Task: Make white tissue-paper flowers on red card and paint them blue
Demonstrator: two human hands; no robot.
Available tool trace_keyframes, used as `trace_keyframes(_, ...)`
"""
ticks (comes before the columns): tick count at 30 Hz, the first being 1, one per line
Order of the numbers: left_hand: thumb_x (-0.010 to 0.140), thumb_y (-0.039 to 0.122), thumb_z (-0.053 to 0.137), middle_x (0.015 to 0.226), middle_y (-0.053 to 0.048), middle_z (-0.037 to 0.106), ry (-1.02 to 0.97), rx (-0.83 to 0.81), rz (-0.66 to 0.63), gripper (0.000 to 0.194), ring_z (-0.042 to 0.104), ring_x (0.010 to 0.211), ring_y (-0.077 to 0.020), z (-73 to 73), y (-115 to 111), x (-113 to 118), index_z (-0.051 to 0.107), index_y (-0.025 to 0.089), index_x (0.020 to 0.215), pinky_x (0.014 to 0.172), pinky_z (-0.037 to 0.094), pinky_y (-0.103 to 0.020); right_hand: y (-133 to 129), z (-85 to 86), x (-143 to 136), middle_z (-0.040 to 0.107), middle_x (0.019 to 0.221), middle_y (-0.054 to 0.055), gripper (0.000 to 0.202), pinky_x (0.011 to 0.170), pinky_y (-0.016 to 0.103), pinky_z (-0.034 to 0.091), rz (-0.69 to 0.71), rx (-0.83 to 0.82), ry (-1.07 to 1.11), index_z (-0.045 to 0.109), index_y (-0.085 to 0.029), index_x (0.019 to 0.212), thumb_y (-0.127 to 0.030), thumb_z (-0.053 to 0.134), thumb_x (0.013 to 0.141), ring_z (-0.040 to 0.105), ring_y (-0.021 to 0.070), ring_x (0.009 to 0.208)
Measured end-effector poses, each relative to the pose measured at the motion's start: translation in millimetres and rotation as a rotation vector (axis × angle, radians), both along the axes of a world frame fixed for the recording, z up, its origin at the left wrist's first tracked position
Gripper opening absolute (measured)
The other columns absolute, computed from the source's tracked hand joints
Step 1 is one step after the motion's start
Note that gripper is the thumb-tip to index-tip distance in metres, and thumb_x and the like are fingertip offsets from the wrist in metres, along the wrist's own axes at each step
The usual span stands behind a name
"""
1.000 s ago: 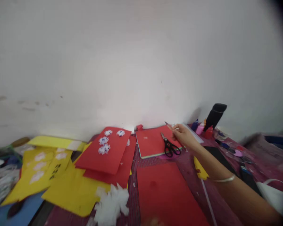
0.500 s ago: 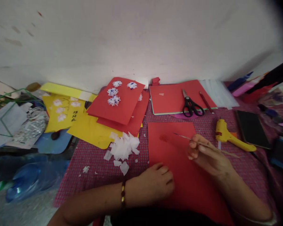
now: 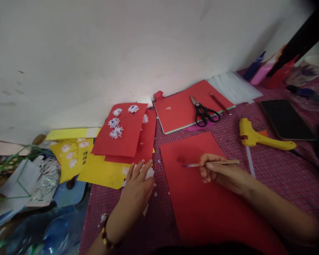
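A thin paintbrush (image 3: pixel 191 165) is pinched in my right hand (image 3: pixel 219 172). Its dark tip points left, close to a damp dark spot (image 3: pixel 181 159) on the large red sheet (image 3: pixel 191 202) in front of me. Whether the tip touches the paper I cannot tell. My left hand (image 3: pixel 138 187), with a beaded bracelet at the wrist, reaches over the pile of white paper bits (image 3: pixel 150 173) and hides most of it. Its fingers are stretched out and apart. Just beyond lies a red card (image 3: pixel 130 141) bearing several fluffy white flowers (image 3: pixel 116 132) with blue marks.
Scissors (image 3: pixel 204 112) and a red pencil (image 3: pixel 220 102) rest on a red paper stack (image 3: pixel 172 118). At right are a yellow glue gun (image 3: pixel 266 140), a black phone (image 3: pixel 287 118) and paint bottles (image 3: pixel 263 72). Yellow sheets (image 3: pixel 102 173) lie left; plastic bottles (image 3: pixel 58 232) stand below the table edge.
My left hand has left the red sheet, moved left and spread its fingers over the white bits. My right hand has shifted slightly with the paintbrush. The view has turned.
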State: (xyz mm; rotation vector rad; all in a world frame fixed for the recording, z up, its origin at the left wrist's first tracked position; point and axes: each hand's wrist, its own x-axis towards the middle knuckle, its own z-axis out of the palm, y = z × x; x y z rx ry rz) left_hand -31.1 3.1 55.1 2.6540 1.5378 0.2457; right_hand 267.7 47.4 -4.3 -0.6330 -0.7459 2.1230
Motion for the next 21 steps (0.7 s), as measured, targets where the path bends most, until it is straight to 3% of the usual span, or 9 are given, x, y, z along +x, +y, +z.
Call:
trace_keyframes(3, 0.086, 0.014, 0.058, 0.135, -0.008, 0.053, -0.289, 0.016, -0.015, 0.014, 0.042, 0.129, -0.0274, 12.9, 1.6, 4.5, 0.065, 0.021, 0.076, 0.105, 0.036, -0.049, -0.4, -0.3, -0.3, 0.069, 0.073, 0.001, 0.011, 0.057, 0.015, 0.053, -0.022, 0.004, -0.014, 0.067, -0.017, 0.089, -0.027, 0.07, 0.084, 0.065, 0.008, 0.061)
trace_keyframes(6, 0.088, 0.018, 0.059, 0.102, -0.002, 0.065, -0.69, -0.04, 0.213, 0.008, 0.059, 0.098, -0.0147, 18.6, -2.1, 16.5, 0.063, 0.022, 0.082, 0.086, 0.047, -0.029, -0.5, 1.0, 0.1, 0.069, 0.073, 0.001, 0.014, 0.057, 0.016, 0.053, -0.059, 0.011, -0.029, 0.067, -0.017, 0.088, -0.029, 0.071, 0.083, 0.065, 0.0082, 0.059)
trace_keyframes(8, 0.089, 0.024, 0.06, 0.074, 0.003, 0.061, -0.964, -0.236, 0.435, 0.011, 0.057, 0.068, -0.0082, 10.7, -2.5, 27.6, 0.06, 0.021, 0.078, 0.064, 0.045, -0.018, -0.9, 3.4, 0.7, 0.069, 0.072, 0.001, 0.015, 0.057, 0.017, 0.053, -0.09, 0.026, -0.017, 0.067, -0.017, 0.088, -0.031, 0.071, 0.082, 0.064, 0.0083, 0.058)
trace_keyframes(11, 0.084, 0.033, 0.065, 0.057, 0.006, 0.055, -1.288, -0.555, 0.638, 0.019, 0.048, 0.049, -0.0055, -12.7, 0.6, 44.4, 0.058, 0.018, 0.074, 0.048, 0.038, -0.015, -3.1, 8.7, 1.1, 0.069, 0.07, 0.001, 0.018, 0.055, 0.017, 0.052, -0.135, 0.061, 0.018, 0.067, -0.017, 0.087, -0.035, 0.069, 0.084, 0.064, 0.0087, 0.057)
trace_keyframes(16, 0.079, 0.033, 0.07, 0.063, 0.003, 0.064, -1.39, -0.73, 0.647, 0.018, 0.056, 0.054, -0.0078, -42.0, 3.0, 58.5, 0.062, 0.017, 0.082, 0.055, 0.046, -0.018, -12.4, 19.1, -1.7, 0.068, 0.065, 0.002, 0.022, 0.056, 0.021, 0.051, -0.144, 0.191, -0.033, 0.067, -0.015, 0.085, -0.036, 0.064, 0.088, 0.063, 0.0107, 0.058)
trace_keyframes(21, 0.077, 0.026, 0.072, 0.07, 0.003, 0.068, -1.326, -0.742, 0.639, 0.015, 0.058, 0.06, -0.0063, -44.5, -0.9, 60.2, 0.066, 0.018, 0.089, 0.057, 0.045, -0.014, -21.9, 27.2, -7.0, 0.068, 0.074, 0.003, 0.013, 0.064, 0.022, 0.051, -0.016, 0.35, -0.258, 0.066, -0.015, 0.088, -0.024, 0.056, 0.092, 0.064, 0.0103, 0.068)
